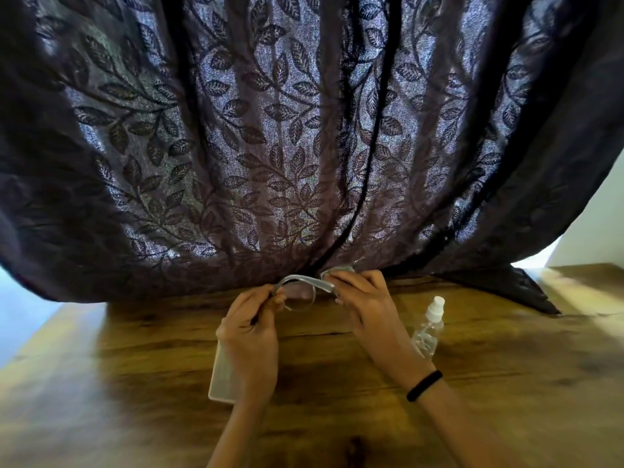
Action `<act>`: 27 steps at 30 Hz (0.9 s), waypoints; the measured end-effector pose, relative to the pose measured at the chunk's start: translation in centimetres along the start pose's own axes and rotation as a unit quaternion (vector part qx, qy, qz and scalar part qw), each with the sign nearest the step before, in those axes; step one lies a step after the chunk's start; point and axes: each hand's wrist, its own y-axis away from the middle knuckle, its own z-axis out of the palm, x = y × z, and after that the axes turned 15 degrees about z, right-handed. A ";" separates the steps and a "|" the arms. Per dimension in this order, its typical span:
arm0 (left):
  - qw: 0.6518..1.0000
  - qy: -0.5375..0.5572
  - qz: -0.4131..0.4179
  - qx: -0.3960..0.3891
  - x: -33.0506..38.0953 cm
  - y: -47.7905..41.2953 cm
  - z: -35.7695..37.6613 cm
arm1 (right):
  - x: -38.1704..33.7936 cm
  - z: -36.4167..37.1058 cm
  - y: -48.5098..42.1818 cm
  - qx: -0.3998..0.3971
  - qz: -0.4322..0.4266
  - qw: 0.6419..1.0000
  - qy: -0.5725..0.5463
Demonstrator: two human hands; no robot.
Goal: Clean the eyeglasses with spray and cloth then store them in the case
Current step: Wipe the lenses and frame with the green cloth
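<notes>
A person is holding a pair of eyeglasses (297, 280) up over a wooden table (135, 366), close to the hem of a dark leaf-patterned curtain (270, 130). The left hand (251, 320) is pinching one end of the frame, and the right hand (364, 305) is gripping the other. A pale translucent case (221, 376) is lying on the table, partly hidden under the left wrist. A clear spray bottle (429, 327) is standing just beside the right forearm, which is wearing a black band (424, 385).
</notes>
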 end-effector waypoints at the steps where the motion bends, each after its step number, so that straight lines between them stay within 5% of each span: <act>1: 1.000 -0.002 0.004 0.003 0.0 0.0 0.0 | 0.1 0.0 0.1 0.002 -0.001 1.000 -0.004; 10: 0.999 0.044 -0.012 0.003 0.8 -0.2 -0.2 | 0.8 -0.5 -0.4 0.046 0.053 0.997 0.040; 23: 0.999 0.044 -0.009 0.017 0.8 -0.6 0.0 | 0.2 -0.5 -1.5 -0.040 -0.002 0.999 -0.032; 27: 0.998 0.060 -0.022 -0.002 0.4 -0.1 -0.1 | 0.7 -1.0 -1.6 -0.052 0.002 0.998 0.024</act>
